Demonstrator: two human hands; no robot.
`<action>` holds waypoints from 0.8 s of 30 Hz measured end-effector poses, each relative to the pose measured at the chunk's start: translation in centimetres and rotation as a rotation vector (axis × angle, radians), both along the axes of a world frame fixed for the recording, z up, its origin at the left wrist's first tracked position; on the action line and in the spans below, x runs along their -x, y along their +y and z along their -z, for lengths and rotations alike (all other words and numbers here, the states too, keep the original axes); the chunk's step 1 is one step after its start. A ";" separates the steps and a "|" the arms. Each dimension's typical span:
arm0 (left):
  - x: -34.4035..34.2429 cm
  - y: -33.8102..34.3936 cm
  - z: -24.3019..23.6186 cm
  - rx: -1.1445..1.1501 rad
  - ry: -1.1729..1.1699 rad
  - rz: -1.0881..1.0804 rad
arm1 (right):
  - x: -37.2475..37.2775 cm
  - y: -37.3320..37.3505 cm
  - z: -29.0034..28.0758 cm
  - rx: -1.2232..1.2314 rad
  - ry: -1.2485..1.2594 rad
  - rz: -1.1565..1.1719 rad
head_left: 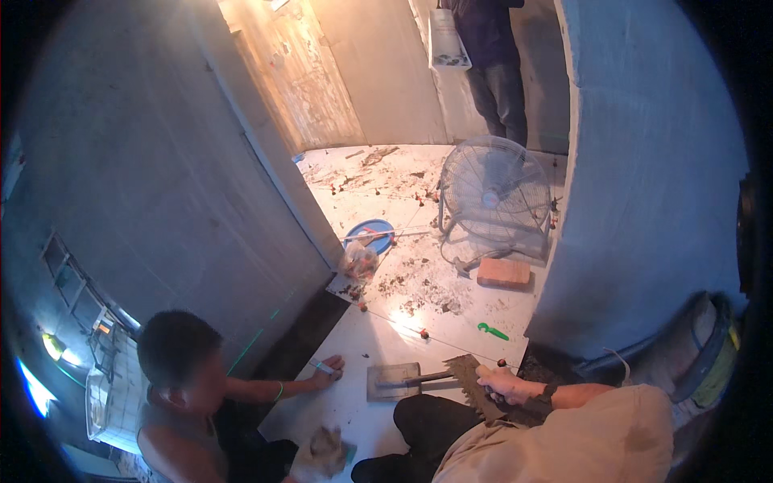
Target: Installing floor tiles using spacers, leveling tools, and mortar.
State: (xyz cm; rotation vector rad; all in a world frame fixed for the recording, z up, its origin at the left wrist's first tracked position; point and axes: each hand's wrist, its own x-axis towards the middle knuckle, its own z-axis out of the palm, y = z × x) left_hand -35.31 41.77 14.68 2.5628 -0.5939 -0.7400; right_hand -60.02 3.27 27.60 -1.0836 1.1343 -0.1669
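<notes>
On the right, my right hand [501,383] is closed around the light handle of a notched trowel [465,372]. Its toothed blade is coated with brown-grey mortar and tilted above the pale floor slab [354,410]. Just left of the blade lies a rectangular grey plate [388,383] with bars running toward the trowel; its kind is unclear. My left hand does not show clearly. By my dark-clad knee [431,423] is a blurred pale shape [324,452] beside a teal piece; I cannot make out what it is. A green wrench-shaped tool [493,331] lies beyond my right hand.
At left, a co-worker's hand [328,369] rests on the slab. Farther off are a floor fan [495,189], an orange-red brick [504,273], a plastic bag [360,262] and a blue lid [370,224]. Another person [491,60] stands beyond; walls flank the opening.
</notes>
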 end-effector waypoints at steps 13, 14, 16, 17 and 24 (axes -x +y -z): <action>5.8 3.1 -4.5 0.122 -0.139 -0.197 | -1.8 0.0 0.1 -0.071 -0.093 0.004; 6.0 2.9 -5.0 0.142 -0.151 -0.189 | -2.1 0.0 0.1 -0.069 -0.069 0.016; 6.3 2.8 -5.9 0.209 -0.164 -0.218 | -2.4 0.0 0.1 -0.083 -0.097 -0.004; 6.6 2.8 -6.1 0.263 -0.159 -0.224 | -2.5 0.0 0.2 -0.080 -0.099 0.028; 9.7 3.6 -5.5 0.355 -0.166 -0.505 | -3.5 -1.0 0.3 -0.029 0.007 -0.094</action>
